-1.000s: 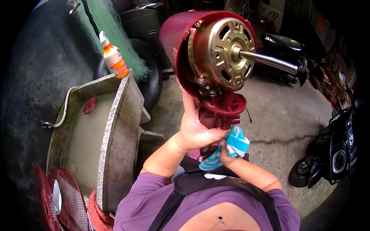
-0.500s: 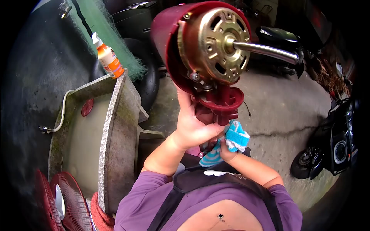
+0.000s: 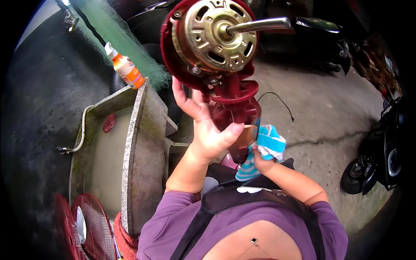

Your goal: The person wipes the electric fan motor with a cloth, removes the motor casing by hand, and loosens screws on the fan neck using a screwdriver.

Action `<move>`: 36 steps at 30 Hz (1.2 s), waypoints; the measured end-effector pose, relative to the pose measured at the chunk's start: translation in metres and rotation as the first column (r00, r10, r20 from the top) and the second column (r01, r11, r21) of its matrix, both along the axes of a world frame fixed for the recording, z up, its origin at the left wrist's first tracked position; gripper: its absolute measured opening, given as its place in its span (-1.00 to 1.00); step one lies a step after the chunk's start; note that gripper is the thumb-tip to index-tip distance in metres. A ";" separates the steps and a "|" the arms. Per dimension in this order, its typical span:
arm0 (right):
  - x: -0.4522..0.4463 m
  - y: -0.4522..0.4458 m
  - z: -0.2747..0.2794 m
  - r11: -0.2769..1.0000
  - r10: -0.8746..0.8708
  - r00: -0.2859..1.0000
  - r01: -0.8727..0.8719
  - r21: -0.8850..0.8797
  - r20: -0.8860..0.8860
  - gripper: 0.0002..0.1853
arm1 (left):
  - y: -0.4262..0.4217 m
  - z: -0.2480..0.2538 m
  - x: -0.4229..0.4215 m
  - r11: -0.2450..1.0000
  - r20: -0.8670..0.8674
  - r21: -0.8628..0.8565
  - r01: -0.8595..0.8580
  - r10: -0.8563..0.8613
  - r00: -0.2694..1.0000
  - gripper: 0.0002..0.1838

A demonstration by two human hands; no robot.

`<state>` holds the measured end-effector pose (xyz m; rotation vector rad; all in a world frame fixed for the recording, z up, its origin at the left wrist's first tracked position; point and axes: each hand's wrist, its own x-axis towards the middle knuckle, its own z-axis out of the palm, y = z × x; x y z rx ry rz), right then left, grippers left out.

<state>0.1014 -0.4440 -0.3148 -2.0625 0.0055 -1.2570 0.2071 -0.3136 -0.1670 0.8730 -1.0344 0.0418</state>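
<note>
A dark red electric fan (image 3: 236, 93) stands in front of me without its blades. Its brass-coloured motor (image 3: 216, 37) and bare steel shaft face toward me and to the right. My left hand (image 3: 208, 134) is wrapped around the fan's neck below the motor, thumb in front, the other fingers partly hidden behind. Lower down, my right hand (image 3: 263, 162) grips a blue and grey striped sock (image 3: 271, 143) beside the fan's stem. Part of the sock hangs below the hand.
At left is a stone sink (image 3: 130, 160) holding water and a small red piece (image 3: 109, 123). An orange-and-white bottle (image 3: 125, 67) stands on its corner. Red fan grilles (image 3: 93, 223) lean at lower left. A power cord (image 3: 281, 102) lies behind; a motorbike (image 3: 381, 160) is at right.
The fan head has shifted left and up in view, showing more of its stem. My left hand's fingers are spread wider around the neck. The right hand still grips the sock.
</note>
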 end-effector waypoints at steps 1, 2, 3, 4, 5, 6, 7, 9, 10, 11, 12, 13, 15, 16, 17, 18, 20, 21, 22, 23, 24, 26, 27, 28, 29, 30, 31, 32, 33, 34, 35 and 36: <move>0.001 0.000 -0.004 0.999 0.017 1.000 -0.017 0.037 -0.012 -0.80 | 0.001 0.000 0.004 0.987 0.054 -0.010 -0.159 0.159 0.986 0.42; 0.001 -0.001 -0.007 0.997 0.034 0.999 -0.032 0.075 -0.023 -0.80 | 0.004 0.001 0.007 0.950 0.105 -0.028 -0.311 0.313 0.944 0.44; 0.002 -0.001 -0.011 0.997 0.034 0.999 -0.032 0.076 -0.023 -0.79 | 0.009 0.001 0.010 0.889 0.143 -0.034 -0.457 0.457 0.878 0.40; 0.000 -0.003 -0.020 0.996 0.034 0.999 -0.030 0.078 -0.043 -0.79 | 0.014 0.005 0.012 0.834 0.265 -0.074 -0.546 0.544 0.796 0.34; -0.001 -0.004 -0.028 0.996 0.033 0.998 -0.028 0.080 -0.062 -0.79 | 0.020 0.011 0.014 0.767 0.366 -0.134 -0.627 0.626 0.688 0.28; -0.002 -0.005 -0.037 0.996 0.033 0.996 -0.026 0.082 -0.082 -0.79 | 0.025 0.018 0.013 0.731 0.423 -0.163 -0.662 0.659 0.623 0.25; -0.004 -0.007 -0.043 0.998 0.060 0.996 -0.057 0.038 -0.069 -0.84 | 0.030 0.026 0.011 0.692 0.472 -0.199 -0.694 0.688 0.551 0.22; -0.005 -0.008 -0.046 0.996 0.091 0.994 -0.092 -0.008 -0.054 -0.87 | 0.040 0.042 -0.006 0.472 0.607 -0.191 -0.861 0.746 0.275 0.01; -0.006 -0.007 -0.044 0.996 0.088 0.994 -0.088 0.004 -0.063 -0.88 | 0.043 0.046 -0.012 0.468 0.607 -0.193 -0.862 0.747 0.270 0.01; -0.006 -0.006 -0.042 0.996 0.087 0.994 -0.086 0.010 -0.065 -0.89 | 0.046 0.049 -0.017 0.353 0.655 -0.181 -0.918 0.740 0.155 0.02; -0.005 -0.005 -0.039 0.996 0.085 0.994 -0.084 0.016 -0.067 -0.89 | 0.047 0.052 -0.021 0.231 0.700 -0.177 -0.957 0.713 0.043 0.02; -0.005 -0.001 -0.028 0.990 0.096 0.993 -0.088 0.106 -0.073 -0.90 | 0.047 0.057 -0.026 0.185 0.713 -0.211 -0.960 0.701 -0.022 -0.01; -0.006 0.002 -0.012 0.976 0.103 0.992 -0.087 0.201 -0.075 -0.88 | 0.046 0.064 -0.038 0.139 0.757 -0.173 -0.975 0.653 -0.042 -0.01; -0.007 0.002 -0.006 0.976 0.122 0.992 -0.112 0.187 -0.043 -0.89 | 0.045 0.066 -0.042 0.087 0.797 -0.134 -0.987 0.602 -0.055 -0.01; -0.008 0.004 -0.002 0.975 0.126 0.992 -0.120 0.185 -0.025 -0.90 | 0.044 0.067 -0.044 0.095 0.802 -0.135 -0.986 0.596 -0.053 -0.01; -0.009 0.005 0.002 0.975 0.131 0.991 -0.127 0.183 -0.008 -0.90 | 0.043 0.068 -0.045 0.065 0.821 -0.097 -0.993 0.569 -0.043 -0.03; -0.010 0.008 0.010 0.906 0.247 0.967 -0.253 0.340 0.061 -0.96 | 0.041 0.073 -0.048 0.044 0.848 -0.066 -0.997 0.529 -0.033 -0.04; -0.011 0.005 0.018 0.902 0.238 0.969 -0.247 0.353 0.070 -0.96 | 0.040 0.075 -0.050 0.003 0.858 -0.051 -0.999 0.512 -0.042 -0.03; -0.010 0.000 0.030 0.953 0.222 0.969 -0.238 0.189 0.104 -0.95 | 0.039 0.078 -0.052 -0.039 0.869 -0.038 -0.999 0.493 -0.052 -0.02; -0.010 -0.002 0.036 0.976 0.211 0.968 -0.215 0.020 0.139 -0.92 | 0.038 0.079 -0.053 -0.057 0.876 -0.053 -0.997 0.477 -0.073 -0.03; -0.009 0.001 0.036 0.977 0.205 0.967 -0.212 0.035 0.148 -0.92 | 0.037 0.080 -0.054 -0.052 0.884 -0.059 -0.997 0.462 -0.077 -0.03; -0.007 0.006 0.035 0.955 0.199 0.957 -0.237 0.176 0.210 -0.90 | 0.033 0.082 -0.056 -0.098 0.884 -0.110 -0.989 0.445 -0.142 -0.03; -0.008 0.006 0.031 0.952 0.194 0.957 -0.236 0.194 0.215 -0.90 | 0.030 0.084 -0.056 -0.125 0.886 -0.122 -0.985 0.434 -0.165 -0.02; -0.009 0.006 0.027 0.929 0.214 0.960 -0.257 0.266 0.182 -0.94 | 0.028 0.084 -0.054 -0.123 0.894 -0.124 -0.985 0.416 -0.164 -0.02; -0.009 0.005 0.024 0.912 0.226 0.960 -0.268 0.309 0.166 -0.94 | 0.025 0.084 -0.050 -0.077 0.873 -0.146 -0.986 0.458 -0.165 -0.02; -0.009 0.005 0.021 0.894 0.238 0.959 -0.278 0.353 0.152 -0.92 | 0.023 0.084 -0.046 -0.032 0.850 -0.170 -0.985 0.501 -0.163 -0.02; -0.007 0.001 0.020 0.937 0.215 0.963 -0.251 0.245 0.163 -0.93 | 0.022 0.082 -0.041 -0.004 0.830 -0.192 -0.981 0.533 -0.165 -0.02; -0.006 -0.002 0.020 0.967 0.192 0.966 -0.216 0.133 0.174 -0.94 | 0.022 0.081 -0.038 -0.002 0.838 -0.191 -0.982 0.521 -0.164 -0.02; -0.006 -0.003 0.021 0.965 0.190 0.966 -0.216 0.145 0.174 -0.94 | 0.022 0.079 -0.037 -0.009 0.827 -0.197 -0.980 0.536 -0.171 -0.01; -0.005 -0.003 0.027 0.981 0.156 0.969 -0.175 0.085 0.191 -0.95 | 0.022 0.077 -0.035 -0.018 0.814 -0.203 -0.979 0.552 -0.179 0.00; -0.005 -0.004 0.030 0.991 0.124 0.969 -0.131 0.021 0.212 -0.93 | 0.022 0.075 -0.031 0.025 0.802 -0.201 -0.979 0.579 -0.150 0.02; -0.005 -0.004 0.030 0.991 0.124 0.969 -0.132 0.026 0.213 -0.93 | 0.021 0.073 -0.028 0.025 0.805 -0.201 -0.979 0.574 -0.151 0.02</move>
